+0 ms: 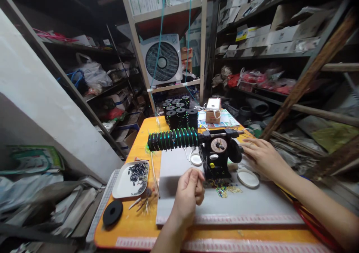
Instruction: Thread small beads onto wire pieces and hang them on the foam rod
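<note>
A black hand-cranked winding machine (217, 170) stands on a grey board. Its shaft carries a row of black spools (173, 139) wound with green and blue thread or wire. In front of the machine, my left hand (190, 187) is closed in a pinch; whatever it holds, if anything, is hidden. My right hand (259, 156) reaches to the machine's toothed wheel (235, 151), fingers stretched out; I cannot tell whether they touch it. Small coloured pieces (224, 189) lie scattered beneath the machine. A white lid-like ring (248, 178) rests below my right hand.
A white tray (116, 187) of small black parts and a black disc (112, 213) sit at the left on the orange table (134, 232). Stacked black spools (179, 113) and a small box (213, 114) stand behind. Shelves and a fan (162, 60) surround the table.
</note>
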Demonstrator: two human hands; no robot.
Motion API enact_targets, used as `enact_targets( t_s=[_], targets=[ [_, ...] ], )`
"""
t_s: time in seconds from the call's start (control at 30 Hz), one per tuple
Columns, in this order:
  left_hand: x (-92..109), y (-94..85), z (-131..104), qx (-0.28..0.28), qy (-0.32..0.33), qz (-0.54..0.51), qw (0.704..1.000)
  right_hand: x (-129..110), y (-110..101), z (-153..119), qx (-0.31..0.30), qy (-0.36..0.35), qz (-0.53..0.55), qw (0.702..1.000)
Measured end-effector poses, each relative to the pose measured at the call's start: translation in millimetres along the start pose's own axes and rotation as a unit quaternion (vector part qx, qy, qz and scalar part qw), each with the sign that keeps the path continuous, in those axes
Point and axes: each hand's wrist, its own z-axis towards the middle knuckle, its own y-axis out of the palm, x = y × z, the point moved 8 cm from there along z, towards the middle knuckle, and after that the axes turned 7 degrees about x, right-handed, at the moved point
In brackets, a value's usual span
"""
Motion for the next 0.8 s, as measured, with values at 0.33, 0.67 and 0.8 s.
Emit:
enact_targets(
  t_s=[0.33, 0.67, 0.8],
  targets=[
    [-6, 1.1, -8, 0.013, -0.009, 0.032, 0.999, 1, -6, 7, 0.021, 0.051, 0.076, 0.996],
    [-21, -17.5, -20, 0.035, -0.013, 0.094, 0.995, -123, -112, 29, 0.126, 0.184, 0.247, 0.943],
    [-20, -25.0, -28, 0.046, -0.008, 0.132, 0.990, -186, -56, 36, -0.068, 0.349, 0.633, 0.687]
  ],
)
